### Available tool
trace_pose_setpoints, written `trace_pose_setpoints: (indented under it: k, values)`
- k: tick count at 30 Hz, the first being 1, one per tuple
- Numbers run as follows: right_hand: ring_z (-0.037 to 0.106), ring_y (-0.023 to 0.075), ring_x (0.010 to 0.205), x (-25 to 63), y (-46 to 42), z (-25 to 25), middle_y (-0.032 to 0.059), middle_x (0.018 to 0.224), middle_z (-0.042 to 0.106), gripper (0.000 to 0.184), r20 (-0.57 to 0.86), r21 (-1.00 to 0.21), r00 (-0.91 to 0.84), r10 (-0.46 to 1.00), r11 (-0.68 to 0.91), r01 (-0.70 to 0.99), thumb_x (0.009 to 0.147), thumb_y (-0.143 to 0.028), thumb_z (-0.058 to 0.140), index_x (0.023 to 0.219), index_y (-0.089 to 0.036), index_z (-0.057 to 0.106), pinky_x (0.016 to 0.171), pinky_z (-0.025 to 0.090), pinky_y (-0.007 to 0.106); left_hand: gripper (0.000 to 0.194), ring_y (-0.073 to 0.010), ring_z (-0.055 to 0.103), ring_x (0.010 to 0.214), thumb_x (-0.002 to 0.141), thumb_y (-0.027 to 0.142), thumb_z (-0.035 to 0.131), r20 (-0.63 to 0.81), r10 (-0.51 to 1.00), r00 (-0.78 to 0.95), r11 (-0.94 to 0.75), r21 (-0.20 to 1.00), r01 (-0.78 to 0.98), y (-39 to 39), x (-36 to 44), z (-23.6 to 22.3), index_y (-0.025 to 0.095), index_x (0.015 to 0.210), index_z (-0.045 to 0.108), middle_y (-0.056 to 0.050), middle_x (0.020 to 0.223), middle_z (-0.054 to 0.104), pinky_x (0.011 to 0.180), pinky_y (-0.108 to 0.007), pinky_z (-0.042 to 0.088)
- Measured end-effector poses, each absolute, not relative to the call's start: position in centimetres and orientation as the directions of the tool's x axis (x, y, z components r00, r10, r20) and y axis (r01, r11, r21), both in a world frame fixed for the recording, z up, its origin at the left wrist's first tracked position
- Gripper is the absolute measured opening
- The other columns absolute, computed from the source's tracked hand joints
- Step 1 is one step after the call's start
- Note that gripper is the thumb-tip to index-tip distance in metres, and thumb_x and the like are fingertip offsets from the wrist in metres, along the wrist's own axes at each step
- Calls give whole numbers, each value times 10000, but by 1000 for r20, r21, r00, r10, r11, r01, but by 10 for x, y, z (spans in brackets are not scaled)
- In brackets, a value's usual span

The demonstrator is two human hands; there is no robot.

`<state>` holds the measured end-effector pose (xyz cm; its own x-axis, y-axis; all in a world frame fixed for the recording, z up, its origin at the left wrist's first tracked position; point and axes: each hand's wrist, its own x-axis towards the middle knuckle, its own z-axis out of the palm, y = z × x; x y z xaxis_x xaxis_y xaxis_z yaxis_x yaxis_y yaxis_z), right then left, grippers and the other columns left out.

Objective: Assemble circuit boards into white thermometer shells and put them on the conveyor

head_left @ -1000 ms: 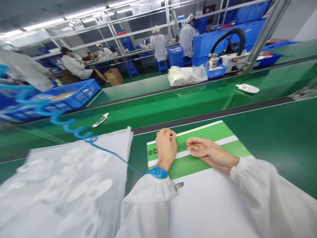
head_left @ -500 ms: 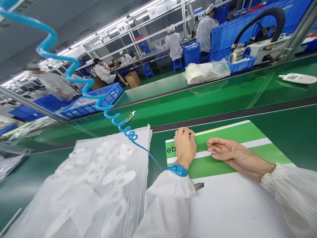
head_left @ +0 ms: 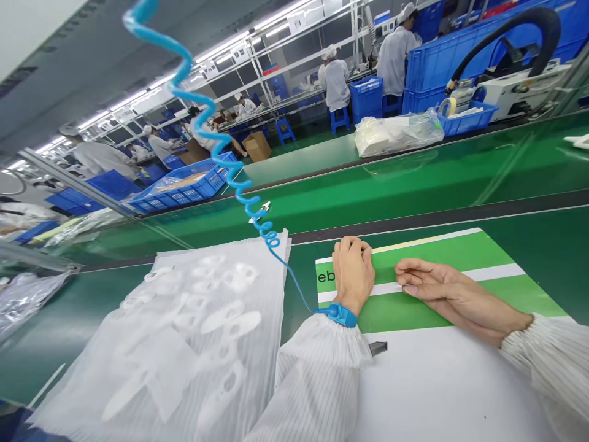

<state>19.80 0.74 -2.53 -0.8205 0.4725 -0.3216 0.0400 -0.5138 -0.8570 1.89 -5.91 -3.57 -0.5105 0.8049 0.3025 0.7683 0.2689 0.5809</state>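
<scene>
A green-and-white sheet (head_left: 405, 313) lies on a green tabletop (head_left: 552, 245), its top edge slanting just short of the black rail (head_left: 414, 221) that borders the green belt (head_left: 345, 193). Tabletop stretches away to the sheet's right; on the left, a narrow strip of it separates the sheet from a white packing sheet (head_left: 271, 264) bearing pale plastic parts (head_left: 232, 322).

A worker's left hand (head_left: 353, 273), back upward and fingers curled, rests on the sheet's upper left beside the printed letters "eb"; whether it grips anything cannot be told. (A blue strap (head_left: 343, 314) circles that wrist, tethered to a coiled cord (head_left: 196, 98).) The right hand (head_left: 442, 288) is half open over the green bands, palm inward, fingers loosely bent towards the thumb; contact with the sheet is unclear.

Both hands keep the poses of a second ago, while the view has swung left. On the belt, a small device (head_left: 265, 207) has shifted rightward, now partly behind the coil, and a white device (head_left: 578, 142), whole in the earlier frames, is cut by the right-hand edge.
</scene>
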Motion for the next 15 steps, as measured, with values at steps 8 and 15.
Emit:
trace_pose_setpoints:
  k: [8, 15]
  values:
    - [547, 301, 1237, 205, 11, -36, 76, 1227, 636, 547, -451, -827, -741, 497, -545, 139, 672, -317, 831, 1188, -321, 649, 984, 542, 303, 140, -226, 529, 972, 935, 221, 504, 322, 805, -499, 267, 554, 789, -63, 22, -41, 218, 866, 626, -65, 1047, 606, 846, -390, 446]
    - [549, 290, 1245, 201, 14, -41, 71, 1178, 651, 561, -466, -815, -735, 493, -562, 140, 667, -316, 835, 1194, -338, 642, 952, 557, 264, 183, -232, 564, 1002, 927, 233, 486, 233, 835, -498, 342, 490, 802, -60, 21, -34, 220, 911, 668, -69, 1102, 628, 871, -378, 475]
